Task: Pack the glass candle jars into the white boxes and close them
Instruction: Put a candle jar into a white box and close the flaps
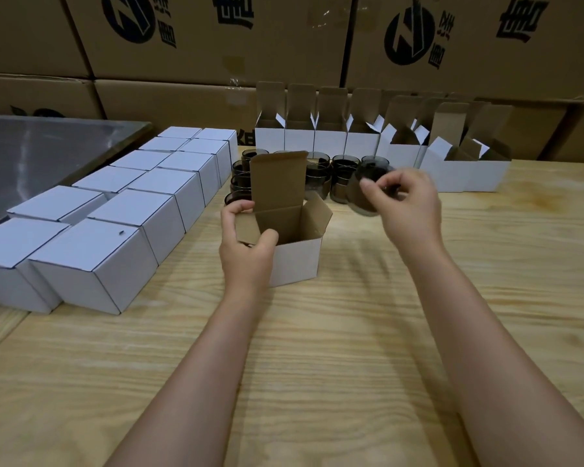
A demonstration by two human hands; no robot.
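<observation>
An open white box (297, 261) with a brown inside stands in the middle of the wooden table, its lid flap upright. My left hand (246, 244) grips the box's left wall, thumb over the rim. My right hand (405, 200) holds a dark glass candle jar (363, 190), tilted and lifted above the table just right of the box. Several more dark glass jars (343, 176) stand grouped behind the box, some hidden by its lid.
Several closed white boxes (115, 210) sit in two rows at the left. A row of open white boxes (331, 139) runs along the back and right. Large brown cartons (216, 38) form a wall behind. A grey metal sheet (31, 156) lies far left.
</observation>
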